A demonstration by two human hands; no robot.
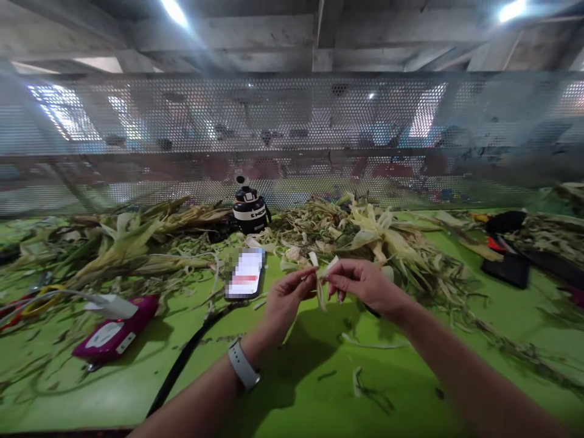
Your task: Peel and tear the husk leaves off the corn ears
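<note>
Pale strips of corn husk (321, 291) are pinched between my two hands, just above the green table. My left hand (288, 297), with a light watch strap on its wrist, grips the strips between thumb and fingertips. Close beside it on the right, my right hand (360, 283) pinches the same husk with its fingertips. One strip end points up between the hands and another hangs below them. Beyond my hands lies a heap of corn husks (381, 234). Left of my left hand is a phone (245, 275) with a lit, partly blurred screen.
A black and white bottle (250, 212) stands at the back before a perforated metal screen (292, 121). On the left sit a magenta power strip (114, 331) with a white plug and more husks (123, 249). A dark flat device (505, 271) lies at right on the green table (319, 395).
</note>
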